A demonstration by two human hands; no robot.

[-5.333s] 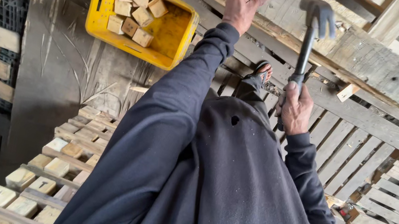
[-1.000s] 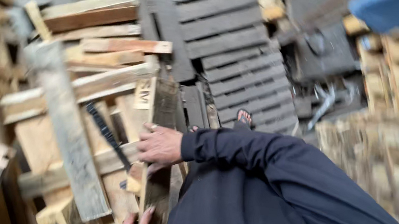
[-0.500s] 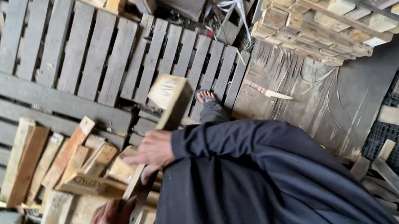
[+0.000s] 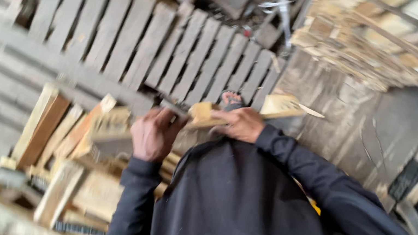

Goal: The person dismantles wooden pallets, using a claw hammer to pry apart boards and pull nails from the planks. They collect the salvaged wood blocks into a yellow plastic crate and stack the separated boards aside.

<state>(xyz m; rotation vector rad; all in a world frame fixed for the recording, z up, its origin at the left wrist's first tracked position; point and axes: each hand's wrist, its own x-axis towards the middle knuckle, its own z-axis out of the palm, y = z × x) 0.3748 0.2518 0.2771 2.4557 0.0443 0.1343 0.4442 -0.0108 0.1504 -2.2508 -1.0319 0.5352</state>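
Both-fisted, right hand (image 4: 243,123) grips wooden board (image 4: 254,111).

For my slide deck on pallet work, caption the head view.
Both hands, left hand and right hand, grip a wooden board above grey pallets.

Both arms wear dark sleeves and bend in toward the middle. The left hand (image 4: 154,134) is a closed fist, with its back facing up and the fingers curled under. The right hand (image 4: 241,123) sits just beside it and a bit higher, with its fingers (image 4: 222,118) curled tight as well. The right arm comes in from the lower right, bent at the elbow. The picture is blurry.
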